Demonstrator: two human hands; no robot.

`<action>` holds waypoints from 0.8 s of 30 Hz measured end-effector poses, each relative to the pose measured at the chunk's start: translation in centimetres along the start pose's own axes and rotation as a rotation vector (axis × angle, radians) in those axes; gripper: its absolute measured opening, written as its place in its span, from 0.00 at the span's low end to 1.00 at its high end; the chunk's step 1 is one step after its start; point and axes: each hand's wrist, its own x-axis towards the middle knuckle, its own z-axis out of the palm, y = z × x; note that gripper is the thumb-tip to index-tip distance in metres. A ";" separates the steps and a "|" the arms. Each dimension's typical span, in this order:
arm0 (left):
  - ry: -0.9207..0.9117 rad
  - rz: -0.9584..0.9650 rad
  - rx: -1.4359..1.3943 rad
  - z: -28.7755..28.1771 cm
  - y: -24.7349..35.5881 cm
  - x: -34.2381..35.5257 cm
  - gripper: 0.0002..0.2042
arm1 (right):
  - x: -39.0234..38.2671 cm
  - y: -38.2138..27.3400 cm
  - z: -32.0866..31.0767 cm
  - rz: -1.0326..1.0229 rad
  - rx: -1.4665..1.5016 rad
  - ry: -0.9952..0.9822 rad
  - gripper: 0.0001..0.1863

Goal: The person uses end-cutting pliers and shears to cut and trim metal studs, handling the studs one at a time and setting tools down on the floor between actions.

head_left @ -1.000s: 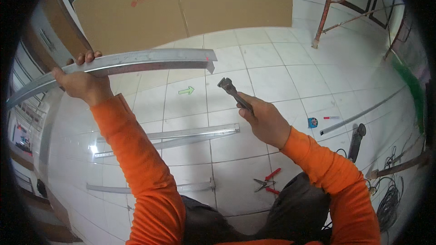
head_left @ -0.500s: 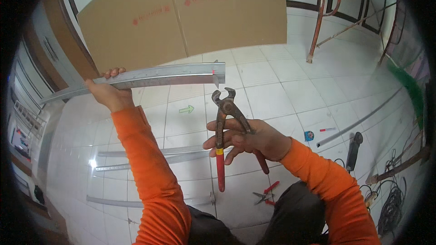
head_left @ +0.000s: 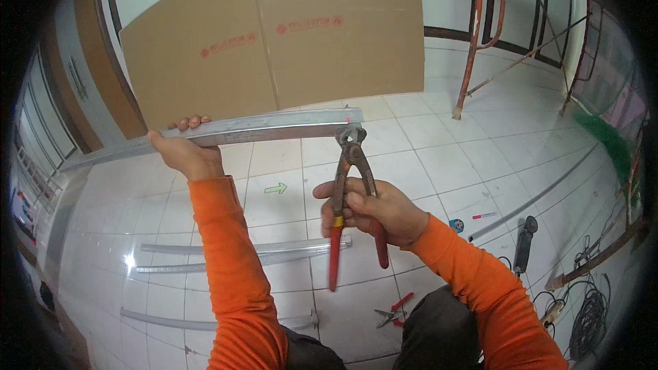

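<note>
My left hand (head_left: 188,154) is closed round a long galvanized metal channel (head_left: 281,125), held nearly level, with a red mark near its right end. My right hand (head_left: 387,212) holds end-cutting pincers (head_left: 351,157) upright, with red grips and dark, worn steel. Their jaws are at the bent tab on the channel's right end; whether they have closed on it I cannot tell. On the tiled floor below lie more metal channels (head_left: 171,268) and, near my knee, red-handled snips (head_left: 391,315).
Brown cardboard sheets (head_left: 343,62) stand behind the channel. A rusty scaffold frame (head_left: 467,68) is at back right. A metal strip (head_left: 531,192), tape measure (head_left: 456,225), marker (head_left: 484,215), black-bodied tool (head_left: 524,247) and coiled cables (head_left: 586,325) lie at right; wooden-framed doors (head_left: 116,82) are at left.
The channel in my left hand has moved down and to the right. In my right hand the pincers have swung upright, and their jaws have come up to the channel's end.
</note>
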 end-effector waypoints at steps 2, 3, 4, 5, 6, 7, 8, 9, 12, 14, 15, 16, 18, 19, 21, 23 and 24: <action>0.010 0.023 -0.029 0.4 0.0 -0.4 0.17 | -0.3 -0.5 0.2 0.012 -0.016 0.061 0.33; 0.008 0.020 -0.029 0.5 0.2 -0.5 0.17 | -0.4 -1.0 0.4 0.025 -0.028 0.117 0.29; 0.028 0.056 -0.034 0.6 0.4 -0.7 0.16 | -0.4 -1.6 0.7 0.023 -0.028 0.120 0.29; 0.048 0.092 -0.040 0.7 0.6 -0.9 0.16 | -0.3 -2.2 1.0 0.029 -0.098 0.147 0.27; 0.045 0.087 -0.045 0.9 0.8 -1.2 0.16 | -0.3 -2.6 1.2 0.034 -0.173 0.176 0.25; 0.025 0.097 -0.062 1.1 0.9 -1.4 0.15 | -0.3 -2.5 1.2 0.031 -0.177 0.180 0.25; 0.005 0.107 -0.079 1.2 1.1 -1.6 0.15 | -0.4 -2.3 1.2 -0.007 -0.164 0.195 0.22; 0.004 0.103 -0.085 1.4 1.2 -1.8 0.15 | -0.4 -2.0 1.2 -0.044 -0.152 0.210 0.20; 0.013 0.110 -0.072 1.4 1.4 -1.9 0.14 | 0.2 -0.5 0.3 -0.095 -0.219 0.233 0.11; 0.035 0.110 -0.019 1.2 1.4 -1.6 0.15 | 0.2 -0.6 0.5 -0.140 -0.275 0.276 0.07; 0.031 0.111 -0.019 1.2 1.3 -1.6 0.15 | 0.3 -0.4 0.4 -0.177 -0.270 0.301 0.07; 0.015 0.109 -0.016 1.2 1.2 -1.7 0.15 | 0.4 -0.2 0.2 -0.213 -0.265 0.327 0.07; -0.003 0.103 -0.014 1.6 1.0 -2.1 0.15 | 0.9 0.1 -0.2 -0.242 -0.291 0.359 0.07; 0.017 0.122 -0.017 1.9 1.0 -2.6 0.15 | 1.0 0.2 -0.3 -0.266 -0.319 0.392 0.07; 0.036 0.139 -0.022 2.3 0.9 -3.1 0.15 | 1.1 0.1 0.1 -0.263 -0.290 0.409 0.07; 0.052 0.149 -0.039 2.4 0.7 -3.5 0.14 | 1.1 0.3 0.1 -0.259 -0.264 0.425 0.07; 0.049 0.149 -0.039 2.6 0.7 -3.8 0.14 | 1.1 0.6 -0.1 -0.266 -0.238 0.409 0.07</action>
